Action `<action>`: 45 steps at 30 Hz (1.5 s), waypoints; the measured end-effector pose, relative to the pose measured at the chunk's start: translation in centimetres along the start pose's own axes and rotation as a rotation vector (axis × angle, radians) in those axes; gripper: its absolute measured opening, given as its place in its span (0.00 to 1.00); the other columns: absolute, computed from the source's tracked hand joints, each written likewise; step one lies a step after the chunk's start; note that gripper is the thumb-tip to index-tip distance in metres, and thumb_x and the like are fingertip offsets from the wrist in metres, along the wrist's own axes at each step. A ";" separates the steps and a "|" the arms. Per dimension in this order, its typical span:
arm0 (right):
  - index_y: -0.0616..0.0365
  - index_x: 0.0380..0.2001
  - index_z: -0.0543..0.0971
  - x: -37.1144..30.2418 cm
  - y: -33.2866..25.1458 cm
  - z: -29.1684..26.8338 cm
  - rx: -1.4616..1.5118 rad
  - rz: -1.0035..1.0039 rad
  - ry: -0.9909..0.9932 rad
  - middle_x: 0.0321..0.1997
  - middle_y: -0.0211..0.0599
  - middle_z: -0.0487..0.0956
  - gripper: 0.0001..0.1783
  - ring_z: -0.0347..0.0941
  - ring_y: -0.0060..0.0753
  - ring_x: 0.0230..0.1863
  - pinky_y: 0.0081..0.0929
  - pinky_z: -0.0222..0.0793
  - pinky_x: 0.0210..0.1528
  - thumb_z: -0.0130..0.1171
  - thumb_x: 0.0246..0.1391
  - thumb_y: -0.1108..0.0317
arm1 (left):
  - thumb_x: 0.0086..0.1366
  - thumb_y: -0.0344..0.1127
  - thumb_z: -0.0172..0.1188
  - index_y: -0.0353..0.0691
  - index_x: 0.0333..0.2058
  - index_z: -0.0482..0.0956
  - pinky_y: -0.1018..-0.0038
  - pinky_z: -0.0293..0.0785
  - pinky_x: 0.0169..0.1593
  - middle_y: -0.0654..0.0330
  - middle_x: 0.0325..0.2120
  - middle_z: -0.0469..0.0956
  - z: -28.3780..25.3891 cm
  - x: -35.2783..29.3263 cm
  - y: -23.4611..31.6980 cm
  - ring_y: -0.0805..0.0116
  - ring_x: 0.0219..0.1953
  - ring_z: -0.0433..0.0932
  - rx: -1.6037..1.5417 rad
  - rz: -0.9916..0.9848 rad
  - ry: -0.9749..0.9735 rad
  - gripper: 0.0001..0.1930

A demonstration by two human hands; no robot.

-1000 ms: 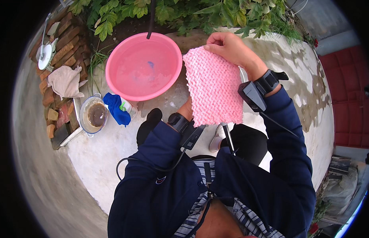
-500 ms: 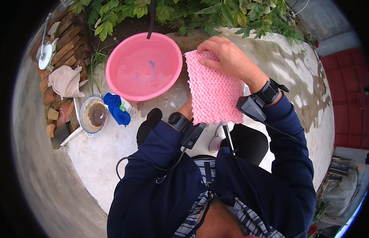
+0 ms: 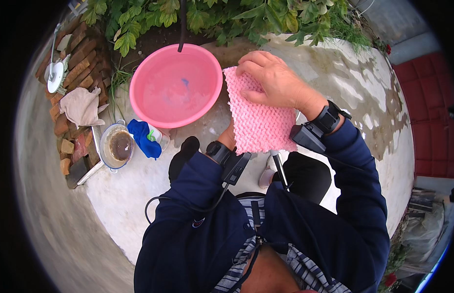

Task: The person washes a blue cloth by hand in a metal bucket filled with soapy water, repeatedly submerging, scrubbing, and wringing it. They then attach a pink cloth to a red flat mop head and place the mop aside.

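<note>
A pink, nubby mop pad is held up before me, to the right of the pink basin. A metal pole comes out below the pad's near edge and runs toward me. From above, my right hand grips the pad near its far end, the fingers bent and the thumb pressed on its surface. Only the wrist side of my left hand shows at the pad's left edge; its fingers are hidden behind the pad.
The pink basin holds water and something blue. To its lower left are a blue cloth over a container and a small basin. Bricks, a greyish cloth and a white brush lie left. Leafy plants stand beyond.
My right hand has shifted slightly toward me over the pad, its fingers now lying more on the pad's surface. The left hand stays behind the pad.
</note>
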State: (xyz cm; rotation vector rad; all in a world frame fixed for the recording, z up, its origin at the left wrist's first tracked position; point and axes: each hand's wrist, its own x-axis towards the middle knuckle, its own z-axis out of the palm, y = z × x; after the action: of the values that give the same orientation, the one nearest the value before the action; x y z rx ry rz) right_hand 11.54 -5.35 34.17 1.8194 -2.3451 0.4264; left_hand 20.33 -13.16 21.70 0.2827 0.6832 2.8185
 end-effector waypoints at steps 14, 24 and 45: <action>0.61 0.44 0.70 -4.0 3.1 -0.8 0.975 0.807 0.147 0.27 0.25 0.71 0.13 0.65 0.13 0.27 0.14 0.63 0.29 0.54 0.56 0.68 | 0.64 0.39 0.45 0.37 0.56 0.58 0.65 0.67 0.56 0.53 0.51 0.66 1.0 -2.6 2.1 0.59 0.52 0.67 0.066 -0.028 -0.024 0.23; 0.59 0.37 0.73 -5.0 1.3 -2.1 0.237 0.417 0.362 0.37 0.32 0.74 0.11 0.70 0.31 0.43 0.24 0.67 0.43 0.58 0.47 0.74 | 0.64 0.38 0.46 0.37 0.56 0.58 0.65 0.67 0.56 0.54 0.51 0.66 1.2 -3.2 2.4 0.60 0.52 0.67 0.091 -0.042 -0.039 0.23; 0.57 0.32 0.73 -4.4 1.1 -2.6 0.114 0.154 0.141 0.44 0.36 0.73 0.12 0.64 0.47 0.53 0.39 0.61 0.56 0.58 0.40 0.70 | 0.63 0.38 0.49 0.37 0.57 0.58 0.66 0.67 0.55 0.54 0.51 0.66 1.2 -3.5 2.5 0.60 0.53 0.67 0.116 -0.051 -0.062 0.24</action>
State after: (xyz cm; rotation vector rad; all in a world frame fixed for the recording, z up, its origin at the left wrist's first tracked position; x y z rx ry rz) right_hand 11.50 -0.25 35.22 1.6004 -2.4156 0.6967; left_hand 23.51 -15.71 23.48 0.3665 0.8300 2.7144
